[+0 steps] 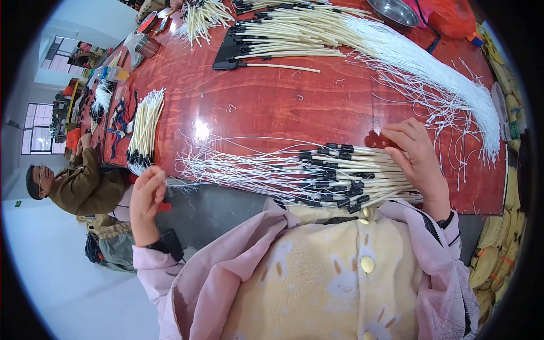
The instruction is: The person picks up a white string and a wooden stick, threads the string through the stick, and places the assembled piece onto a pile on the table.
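A pile of cream rods (374,180) with black end pieces and long white cords lies along the table's near edge, in front of my body. The loose cords (226,170) fan out to the left. At the pile's right end is my right hand (416,156), thumb and fingers bent and apart, the thumb close to the rod ends. My left hand (148,195) hovers by the table's near left edge, beside the cord tips, with its fingers pinched together. Whatever it pinches is too small to make out.
A larger heap of similar rods (306,34) with white cords (419,68) stretches across the far side of the red table (255,107). Another bundle (148,122) stands at the left. A metal bowl (394,11) sits far right. Another person (85,181) sits at the left.
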The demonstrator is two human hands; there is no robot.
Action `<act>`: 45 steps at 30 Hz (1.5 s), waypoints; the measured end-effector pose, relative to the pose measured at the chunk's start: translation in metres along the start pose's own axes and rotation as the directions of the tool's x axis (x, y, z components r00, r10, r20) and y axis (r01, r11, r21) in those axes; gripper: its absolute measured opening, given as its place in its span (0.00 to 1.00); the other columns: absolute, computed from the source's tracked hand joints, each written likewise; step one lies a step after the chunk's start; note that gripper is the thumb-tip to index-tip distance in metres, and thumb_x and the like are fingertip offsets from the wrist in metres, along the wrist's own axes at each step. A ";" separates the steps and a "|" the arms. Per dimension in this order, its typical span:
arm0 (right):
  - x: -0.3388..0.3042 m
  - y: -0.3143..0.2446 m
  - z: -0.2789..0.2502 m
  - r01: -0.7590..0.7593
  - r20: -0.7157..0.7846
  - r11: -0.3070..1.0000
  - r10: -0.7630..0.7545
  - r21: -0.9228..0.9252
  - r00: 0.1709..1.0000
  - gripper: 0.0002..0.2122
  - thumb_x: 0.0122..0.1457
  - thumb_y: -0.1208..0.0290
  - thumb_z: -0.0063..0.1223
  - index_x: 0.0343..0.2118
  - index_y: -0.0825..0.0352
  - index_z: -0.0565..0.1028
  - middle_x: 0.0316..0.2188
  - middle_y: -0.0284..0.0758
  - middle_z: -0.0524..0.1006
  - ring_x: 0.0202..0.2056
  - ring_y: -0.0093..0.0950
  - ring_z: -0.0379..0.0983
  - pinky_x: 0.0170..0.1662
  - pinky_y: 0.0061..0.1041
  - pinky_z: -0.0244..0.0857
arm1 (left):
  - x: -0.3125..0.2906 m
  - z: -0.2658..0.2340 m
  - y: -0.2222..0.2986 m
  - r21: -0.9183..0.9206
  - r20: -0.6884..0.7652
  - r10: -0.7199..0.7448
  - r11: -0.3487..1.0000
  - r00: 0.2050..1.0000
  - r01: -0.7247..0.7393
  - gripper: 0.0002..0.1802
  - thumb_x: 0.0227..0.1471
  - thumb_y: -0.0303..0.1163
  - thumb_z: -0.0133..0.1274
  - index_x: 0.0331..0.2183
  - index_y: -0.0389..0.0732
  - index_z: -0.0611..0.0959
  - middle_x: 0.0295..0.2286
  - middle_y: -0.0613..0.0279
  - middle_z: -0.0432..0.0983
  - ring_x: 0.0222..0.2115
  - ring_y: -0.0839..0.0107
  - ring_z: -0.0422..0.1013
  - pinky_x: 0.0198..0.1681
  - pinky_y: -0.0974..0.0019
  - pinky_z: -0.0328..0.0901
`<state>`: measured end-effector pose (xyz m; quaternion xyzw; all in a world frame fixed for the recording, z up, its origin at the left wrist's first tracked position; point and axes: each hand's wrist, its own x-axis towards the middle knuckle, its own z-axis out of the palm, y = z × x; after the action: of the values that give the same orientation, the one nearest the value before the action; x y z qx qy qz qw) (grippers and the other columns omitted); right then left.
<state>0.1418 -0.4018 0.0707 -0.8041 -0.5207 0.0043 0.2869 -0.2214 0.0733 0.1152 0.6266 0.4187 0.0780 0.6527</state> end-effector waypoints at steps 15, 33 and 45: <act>-0.009 0.012 0.000 -0.011 -0.047 1.000 0.010 -0.015 0.999 0.15 0.55 0.68 0.63 0.45 0.67 0.79 0.43 0.36 0.79 0.42 0.38 0.71 0.49 0.37 0.63 | 0.102 0.270 0.066 0.528 0.592 0.495 0.358 0.636 -0.770 0.17 0.52 0.32 0.62 0.43 0.35 0.84 0.35 0.49 0.81 0.36 0.55 0.79 0.41 0.59 0.72; -0.010 0.018 0.000 -0.073 -0.047 0.996 0.071 -0.043 0.996 0.16 0.54 0.67 0.64 0.44 0.67 0.79 0.43 0.35 0.80 0.43 0.37 0.72 0.50 0.37 0.64 | 0.197 0.447 0.057 0.625 0.714 0.458 -0.076 0.530 -0.777 0.10 0.55 0.34 0.57 0.34 0.37 0.80 0.36 0.48 0.76 0.38 0.48 0.75 0.41 0.48 0.70; -0.017 0.025 -0.009 -0.064 -0.090 0.996 0.058 -0.069 0.994 0.16 0.54 0.68 0.64 0.45 0.66 0.80 0.43 0.35 0.79 0.44 0.37 0.71 0.51 0.36 0.64 | 0.066 0.185 0.098 0.689 0.651 0.105 0.332 0.751 -0.644 0.11 0.55 0.29 0.55 0.28 0.32 0.75 0.19 0.49 0.66 0.20 0.62 0.62 0.25 0.57 0.58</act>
<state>0.1575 -0.4274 0.0620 -0.8288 -0.4825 -0.0408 0.2803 -0.0187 -0.0051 0.1468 0.9492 0.0464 -0.1623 0.2655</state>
